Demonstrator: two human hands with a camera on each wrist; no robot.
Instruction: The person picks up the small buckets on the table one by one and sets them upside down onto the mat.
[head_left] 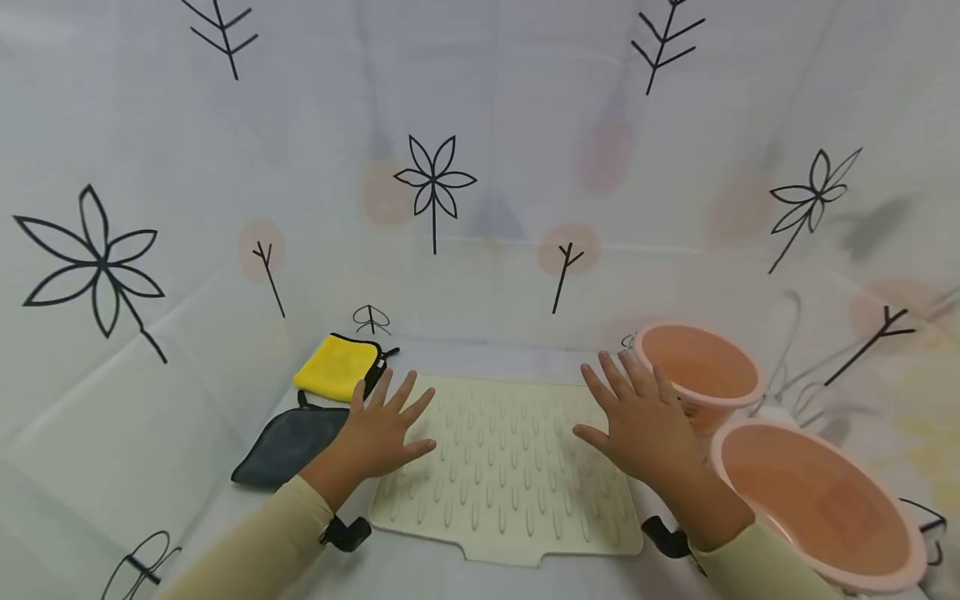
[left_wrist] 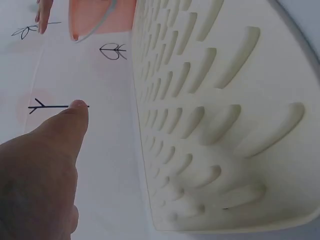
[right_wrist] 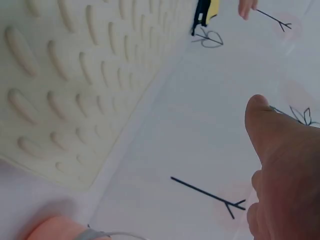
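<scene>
A cream tray-like board (head_left: 502, 483) with rows of raised ridges lies on the white surface. My left hand (head_left: 375, 437) hovers over its left side with fingers spread and straight, holding nothing. Over the right side of the board is my right hand (head_left: 645, 425), also with spread fingers and nothing held. In the left wrist view the left thumb (left_wrist: 75, 120) points away from the hand, beside the ridges. The right wrist view shows the right thumb (right_wrist: 257, 107) extended, apart from the board.
A yellow cloth-like piece (head_left: 337, 367) with black edging lies back left, beside a dark grey piece (head_left: 296, 446) with a loop. Two pink tubs stand at the right: a rear tub (head_left: 716, 412) and a front tub (head_left: 817, 492). A patterned white sheet (head_left: 495, 283) rises behind.
</scene>
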